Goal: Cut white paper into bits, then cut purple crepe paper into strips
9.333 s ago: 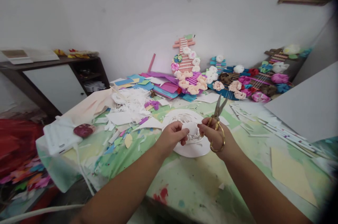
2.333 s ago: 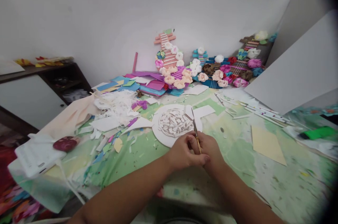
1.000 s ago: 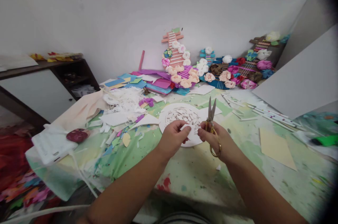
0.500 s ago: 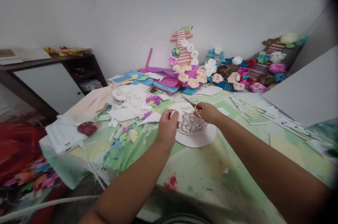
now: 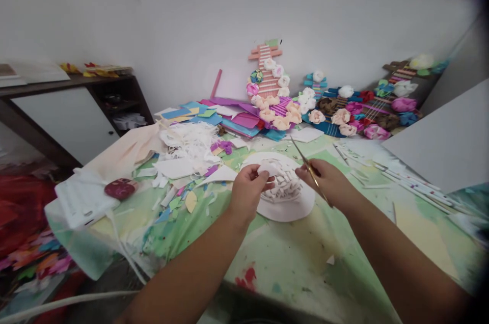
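A white oval board (image 5: 286,214) lies on the table in front of me, its middle covered with many small white cut pieces (image 5: 284,184). Over its left side, my left hand (image 5: 250,186) pinches a small white piece of paper or foam (image 5: 268,167) between thumb and fingers. My right hand (image 5: 324,181) is closed around gold-handled scissors (image 5: 314,175), above the board's right edge. Their blades point up and away to the left, apart from the white piece. The fingers inside the handles are partly hidden.
A heap of white strips (image 5: 189,140) and coloured sheets (image 5: 237,120) lie left and behind. Crafts with paper flowers (image 5: 280,110) lean against the wall. White sticks (image 5: 416,181) lie at right. A white device with a cable (image 5: 86,196) and a dark red object (image 5: 120,188) sit at left.
My right hand has moved right and slightly toward me, with the scissors turned steeper. The white piece in my left hand shows more, tilted toward the right.
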Tool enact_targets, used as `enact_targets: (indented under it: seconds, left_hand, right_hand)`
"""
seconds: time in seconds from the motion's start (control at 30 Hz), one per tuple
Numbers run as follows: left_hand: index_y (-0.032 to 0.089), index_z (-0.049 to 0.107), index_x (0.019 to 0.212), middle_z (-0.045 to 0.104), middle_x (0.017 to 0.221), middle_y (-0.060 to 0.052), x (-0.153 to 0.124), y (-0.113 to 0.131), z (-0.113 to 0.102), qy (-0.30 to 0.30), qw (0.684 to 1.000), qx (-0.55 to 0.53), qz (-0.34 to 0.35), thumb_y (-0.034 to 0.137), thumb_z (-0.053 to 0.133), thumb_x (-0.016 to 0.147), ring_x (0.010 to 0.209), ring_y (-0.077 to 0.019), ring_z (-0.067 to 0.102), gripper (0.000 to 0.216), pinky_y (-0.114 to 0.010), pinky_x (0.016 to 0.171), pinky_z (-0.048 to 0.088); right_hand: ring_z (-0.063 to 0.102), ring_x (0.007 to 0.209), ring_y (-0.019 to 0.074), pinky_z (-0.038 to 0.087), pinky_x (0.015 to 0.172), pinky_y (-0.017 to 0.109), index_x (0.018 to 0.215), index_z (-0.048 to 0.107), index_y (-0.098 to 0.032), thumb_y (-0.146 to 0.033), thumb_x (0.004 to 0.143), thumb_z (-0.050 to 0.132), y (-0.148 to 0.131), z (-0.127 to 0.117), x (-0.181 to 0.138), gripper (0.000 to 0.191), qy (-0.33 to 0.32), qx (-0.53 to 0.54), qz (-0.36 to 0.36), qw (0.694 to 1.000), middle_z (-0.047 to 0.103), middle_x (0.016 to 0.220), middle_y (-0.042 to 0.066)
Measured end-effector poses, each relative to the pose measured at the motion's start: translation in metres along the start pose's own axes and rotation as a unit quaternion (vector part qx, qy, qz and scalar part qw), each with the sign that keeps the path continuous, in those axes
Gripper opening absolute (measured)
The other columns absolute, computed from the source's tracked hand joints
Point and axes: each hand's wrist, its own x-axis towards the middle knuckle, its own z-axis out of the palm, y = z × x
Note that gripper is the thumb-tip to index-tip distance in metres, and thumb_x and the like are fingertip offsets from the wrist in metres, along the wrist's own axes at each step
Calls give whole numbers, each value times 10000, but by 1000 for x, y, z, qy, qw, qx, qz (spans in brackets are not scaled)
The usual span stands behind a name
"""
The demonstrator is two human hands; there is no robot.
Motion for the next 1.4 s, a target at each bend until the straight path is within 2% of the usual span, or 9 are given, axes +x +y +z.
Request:
enact_targets:
  seconds: [0.13,0.23,0.33,0.5,0.9,1.07,1.2,1.3,1.4]
  left_hand:
    - [134,475,749,559,670,-12,-3,0,1,-23,999,-24,-29,190,599,592,643,-119,569,208,-279,639,462]
    - [140,503,722,538,675,11,-5,-2,0,-26,999,-10,-45,221,624,571,603,-76,532,210,-200,541,440]
    - [131,520,677,513,612,31,-7,-2,1,-20,999,4,-39,230,646,540,509,-35,470,211,-147,446,378]
    - [115,512,642,518,562,28,-15,-7,5,-60,997,-6,-53,216,670,495,521,-62,504,237,-197,526,418]
    - [148,474,665,521,580,55,-20,-15,6,-79,995,-21,-50,195,657,534,520,-55,512,229,-207,585,416]
    - [155,518,821,556,795,-16,-28,-19,13,-167,983,4,-78,267,629,575,669,-96,532,293,-214,605,400]
    - [131,516,910,547,724,-23,-35,-26,13,-224,958,115,-140,255,691,474,667,-113,524,485,-217,619,392]
    - [169,454,1010,539,743,-6,-37,-27,12,-257,944,169,-118,241,705,442,728,-134,519,625,-235,668,395]
    - [162,452,989,547,763,-12,-40,-22,12,-333,908,240,-86,238,715,416,783,-171,515,635,-265,703,397]
  right_hand:
    - [405,501,108,250,449,214,577,443,-186,-536,683,338,0,13,-41,380,1,-42,8,999,480,552,2]
    - [393,496,104,238,447,212,598,441,-185,-514,683,358,-3,29,-58,350,-11,-26,24,999,485,571,5]
    - [396,491,96,231,443,207,620,434,-178,-508,688,364,-8,39,-62,344,-36,29,29,999,488,578,2]
    - [403,498,94,226,452,208,627,441,-175,-489,696,370,-16,41,-61,330,-42,92,5,995,490,569,-4]
    - [454,525,131,205,463,236,614,492,-175,-516,753,235,-18,42,-71,449,11,-39,-6,999,534,587,47]
    - [502,573,151,234,480,242,695,526,-159,-447,783,232,-20,44,-70,421,2,-56,-9,998,574,649,76]
    - [520,614,153,265,490,232,827,524,-152,-372,778,294,-18,45,-65,323,-26,-25,-12,999,594,719,76]
    - [517,578,160,263,476,237,767,535,-163,-425,770,267,-17,45,-64,374,-39,-36,13,999,592,671,74]
    - [511,562,159,255,475,241,735,541,-168,-450,776,210,-18,43,-65,436,-21,-52,28,998,590,649,76]
